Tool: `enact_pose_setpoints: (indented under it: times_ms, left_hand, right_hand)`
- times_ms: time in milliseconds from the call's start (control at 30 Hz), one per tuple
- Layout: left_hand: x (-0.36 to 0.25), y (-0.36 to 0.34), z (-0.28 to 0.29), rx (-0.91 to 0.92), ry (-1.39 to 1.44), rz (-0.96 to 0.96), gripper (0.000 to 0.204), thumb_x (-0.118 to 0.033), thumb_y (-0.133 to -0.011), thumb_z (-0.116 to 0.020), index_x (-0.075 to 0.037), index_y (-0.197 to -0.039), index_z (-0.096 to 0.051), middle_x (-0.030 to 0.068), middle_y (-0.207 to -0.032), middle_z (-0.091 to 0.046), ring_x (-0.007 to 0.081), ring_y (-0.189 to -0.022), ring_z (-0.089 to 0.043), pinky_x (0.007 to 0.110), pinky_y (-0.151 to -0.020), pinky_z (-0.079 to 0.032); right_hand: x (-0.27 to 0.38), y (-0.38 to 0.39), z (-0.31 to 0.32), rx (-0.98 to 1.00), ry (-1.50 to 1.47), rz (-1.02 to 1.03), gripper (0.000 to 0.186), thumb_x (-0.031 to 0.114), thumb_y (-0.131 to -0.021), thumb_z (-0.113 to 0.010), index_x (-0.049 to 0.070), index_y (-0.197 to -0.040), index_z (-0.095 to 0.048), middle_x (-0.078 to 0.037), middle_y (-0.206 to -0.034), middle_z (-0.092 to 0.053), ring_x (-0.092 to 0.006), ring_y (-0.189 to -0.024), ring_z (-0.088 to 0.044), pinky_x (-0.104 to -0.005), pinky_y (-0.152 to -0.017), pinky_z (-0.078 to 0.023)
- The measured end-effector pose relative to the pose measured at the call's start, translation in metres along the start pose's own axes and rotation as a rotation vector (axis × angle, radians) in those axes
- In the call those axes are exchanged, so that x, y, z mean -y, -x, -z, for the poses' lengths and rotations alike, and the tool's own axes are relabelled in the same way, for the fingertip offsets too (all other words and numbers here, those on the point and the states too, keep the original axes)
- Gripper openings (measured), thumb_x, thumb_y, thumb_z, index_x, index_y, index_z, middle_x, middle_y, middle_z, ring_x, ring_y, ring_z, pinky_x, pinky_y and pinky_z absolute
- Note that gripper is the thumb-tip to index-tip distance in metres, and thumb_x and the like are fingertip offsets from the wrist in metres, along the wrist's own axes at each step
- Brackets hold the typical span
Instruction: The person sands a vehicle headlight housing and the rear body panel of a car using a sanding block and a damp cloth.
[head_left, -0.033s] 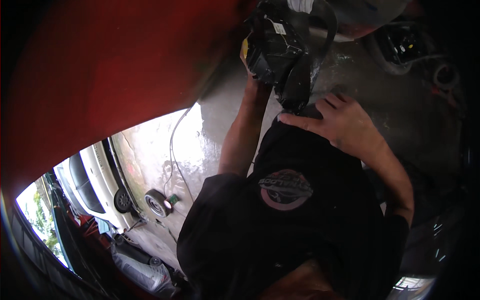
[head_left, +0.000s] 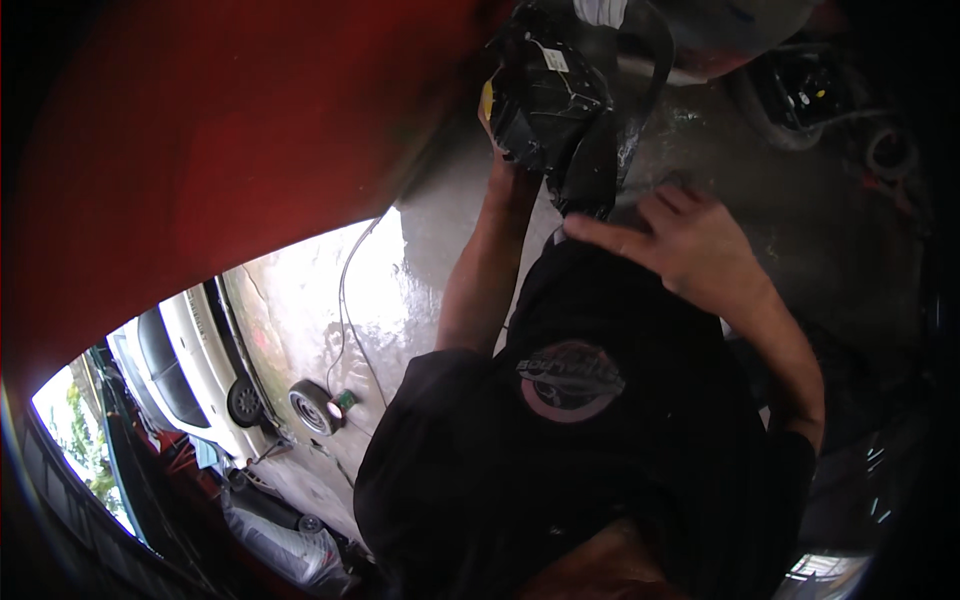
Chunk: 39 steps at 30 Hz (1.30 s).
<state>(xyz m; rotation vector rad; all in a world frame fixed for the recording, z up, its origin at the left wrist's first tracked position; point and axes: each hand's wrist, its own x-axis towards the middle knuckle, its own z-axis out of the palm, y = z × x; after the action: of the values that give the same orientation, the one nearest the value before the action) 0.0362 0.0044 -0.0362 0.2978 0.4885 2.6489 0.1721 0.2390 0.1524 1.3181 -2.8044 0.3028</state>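
My left hand [head_left: 495,146] reaches forward and is closed on a black plastic car light housing [head_left: 550,110]. The housing carries a white label, a thin wire and a yellow patch at its left edge. Its bulk hides most of the fingers. By the housing's lower end is my right hand [head_left: 690,245], slightly blurred. The thumb stretches left to that end, apart from the other fingers, which bend away from me. Nothing shows in this hand; whether the thumb touches the housing I cannot tell.
A large red panel [head_left: 250,130] fills the upper left. Another black part [head_left: 810,90] lies at the upper right. On the floor at left are a loose wheel [head_left: 313,405] and a cable [head_left: 343,290]; beyond stands a white car [head_left: 200,350].
My right hand has shifted slightly forward, its thumb moving up from the dark cloth toward the housing's lower end. The left hand and the housing stay nearly in place.
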Motion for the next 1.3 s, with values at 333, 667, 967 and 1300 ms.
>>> enact_pose_setpoints:
  times_ms: [333, 667, 967, 1300]
  left_hand:
    - [0.008, -0.017, -0.013, -0.142, -0.037, -0.037, 0.057, -0.042, -0.108, -0.040, -0.004, -0.147, -0.056, 0.0195, -0.136, -0.067, 0.0337, -0.122, -0.068, 0.048, -0.106, -0.056]
    - [0.091, -0.072, -0.045, -0.428, -0.083, 0.215, 0.052, -0.040, -0.105, -0.053, -0.007, -0.144, -0.061, 0.0129, -0.135, -0.069, 0.0299, -0.122, -0.068, 0.046, -0.106, -0.057]
    - [0.278, -0.167, -0.072, -0.655, -0.357, 0.527, 0.032, -0.026, -0.092, -0.070, -0.003, -0.114, -0.073, 0.0113, -0.104, -0.079, 0.0253, -0.090, -0.076, 0.037, -0.086, -0.062]
    - [0.457, -0.302, -0.156, -0.105, -0.864, 0.420, 0.052, -0.013, -0.090, -0.065, 0.001, -0.139, -0.053, 0.0092, -0.120, -0.066, 0.0190, -0.107, -0.064, 0.033, -0.098, -0.052]
  right_hand:
    - [-0.040, 0.032, -0.046, -0.153, -0.269, -0.331, 0.061, 0.001, -0.087, -0.067, 0.016, -0.146, -0.061, -0.012, -0.088, -0.067, -0.0318, -0.077, -0.067, -0.0426, -0.072, -0.057]
    - [-0.125, 0.166, -0.113, -0.892, -1.304, -1.177, 0.028, 0.011, -0.097, -0.070, 0.001, -0.123, -0.068, -0.008, -0.097, -0.072, -0.0194, -0.090, -0.071, -0.0360, -0.084, -0.058]
    - [-0.216, 0.312, -0.162, -1.141, -1.623, -1.499, 0.056, -0.003, -0.081, -0.064, 0.002, -0.137, -0.061, -0.014, -0.114, -0.068, -0.0207, -0.104, -0.068, -0.0354, -0.097, -0.056]
    - [-0.343, 0.412, -0.056, -0.700, -0.877, -1.284, 0.031, 0.015, -0.100, -0.060, 0.000, -0.123, -0.074, -0.024, -0.103, -0.073, -0.0415, -0.097, -0.071, -0.0449, -0.089, -0.054]
